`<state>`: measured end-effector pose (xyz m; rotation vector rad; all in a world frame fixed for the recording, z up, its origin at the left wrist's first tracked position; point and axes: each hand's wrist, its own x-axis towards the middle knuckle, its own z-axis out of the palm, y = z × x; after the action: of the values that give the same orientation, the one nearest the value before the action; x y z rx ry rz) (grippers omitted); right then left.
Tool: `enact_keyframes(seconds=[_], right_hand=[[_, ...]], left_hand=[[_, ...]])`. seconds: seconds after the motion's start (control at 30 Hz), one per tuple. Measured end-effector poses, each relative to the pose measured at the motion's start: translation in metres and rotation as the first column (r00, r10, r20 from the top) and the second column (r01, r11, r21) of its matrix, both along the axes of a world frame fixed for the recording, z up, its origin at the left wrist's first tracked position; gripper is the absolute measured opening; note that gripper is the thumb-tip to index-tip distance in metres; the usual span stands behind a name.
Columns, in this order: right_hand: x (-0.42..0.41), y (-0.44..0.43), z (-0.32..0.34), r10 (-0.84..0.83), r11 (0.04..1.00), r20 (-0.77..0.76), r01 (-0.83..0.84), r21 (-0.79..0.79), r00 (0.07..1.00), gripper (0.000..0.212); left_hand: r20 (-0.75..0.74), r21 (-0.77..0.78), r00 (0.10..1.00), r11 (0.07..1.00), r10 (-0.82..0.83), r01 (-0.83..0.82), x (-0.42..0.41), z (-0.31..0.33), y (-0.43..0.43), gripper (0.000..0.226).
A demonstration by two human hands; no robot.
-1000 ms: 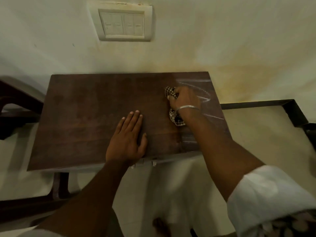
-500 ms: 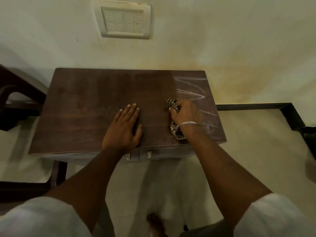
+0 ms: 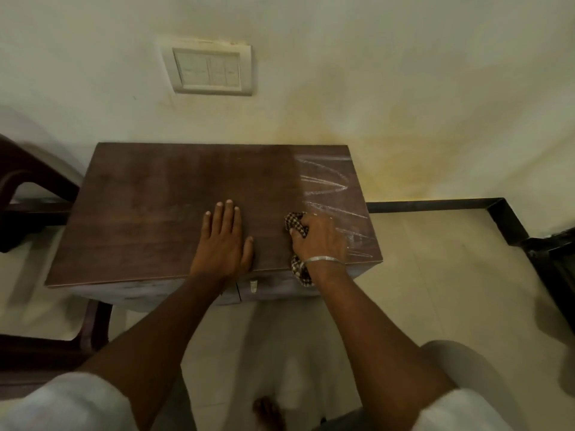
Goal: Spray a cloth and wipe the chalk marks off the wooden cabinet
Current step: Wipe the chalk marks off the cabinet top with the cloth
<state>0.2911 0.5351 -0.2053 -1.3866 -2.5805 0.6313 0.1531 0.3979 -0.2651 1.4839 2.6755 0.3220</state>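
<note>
A dark wooden cabinet (image 3: 149,219) stands against the wall, seen from above. White chalk marks (image 3: 326,181) zigzag down the right strip of its top. My right hand (image 3: 320,241) grips a bunched checked cloth (image 3: 295,225) and presses it on the top near the front right, at the edge of the marks. One end of the cloth hangs over the front edge under my wrist. My left hand (image 3: 222,241) lies flat, fingers straight, on the middle of the top near the front edge. No spray bottle is in view.
A switch plate (image 3: 211,70) is on the wall above the cabinet. A dark chair (image 3: 28,194) stands at the left. A black skirting strip (image 3: 435,204) runs along the floor at the right. A small handle (image 3: 253,286) shows on the cabinet front.
My right hand has drawn the cloth toward me, from the far part of the chalk strip to the front edge. My left hand stays flat on the top.
</note>
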Motion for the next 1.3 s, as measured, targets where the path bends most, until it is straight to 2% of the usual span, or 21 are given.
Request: enact_keyframes(seconds=[0.17, 0.3, 0.43, 0.57, 0.7, 0.8, 1.03, 1.3], right_hand=[[0.046, -0.033, -0.002, 0.004, 1.000, 0.010, -0.003, -0.030, 1.000, 0.026], [0.017, -0.004, -0.005, -0.022, 1.000, 0.001, 0.022, 0.017, 1.000, 0.029], [0.021, -0.001, -0.004, -0.017, 1.000, 0.007, 0.017, 0.025, 1.000, 0.027], [0.044, -0.017, -0.008, -0.045, 0.999, -0.022, 0.045, 0.020, 0.999, 0.027], [0.018, 0.012, -0.012, -0.071, 0.996, -0.014, 0.072, 0.043, 0.997, 0.028], [0.008, 0.027, -0.013, -0.067, 0.997, -0.004, 0.067, 0.031, 0.998, 0.030], [0.039, 0.005, -0.014, -0.045, 0.999, -0.029, 0.046, 0.016, 0.999, 0.031], [-0.007, 0.045, 0.000, -0.052, 0.998, -0.012, 0.051, -0.027, 0.999, 0.033]], left_hand=[[-0.022, -0.020, 0.998, 0.998, -0.065, 0.064, 0.016, -0.004, 0.021, 0.082], [-0.022, 0.005, 0.949, 0.949, -0.315, 0.315, 0.022, 0.001, 0.040, 0.077], [-0.004, 0.054, 0.969, 0.968, -0.246, 0.246, 0.029, 0.000, 0.053, 0.074], [-0.034, 0.036, 0.967, 0.966, -0.254, 0.255, 0.028, -0.005, 0.052, 0.075], [-0.062, 0.046, 0.966, 0.966, -0.251, 0.254, 0.028, -0.009, 0.055, 0.074], [-0.053, 0.083, 0.971, 0.968, -0.233, 0.236, 0.027, -0.010, 0.055, 0.075], [-0.030, 0.118, 0.977, 0.970, -0.210, 0.212, 0.027, -0.011, 0.053, 0.074], [-0.026, 0.152, 0.977, 0.965, -0.210, 0.212, 0.034, -0.007, 0.051, 0.074]])
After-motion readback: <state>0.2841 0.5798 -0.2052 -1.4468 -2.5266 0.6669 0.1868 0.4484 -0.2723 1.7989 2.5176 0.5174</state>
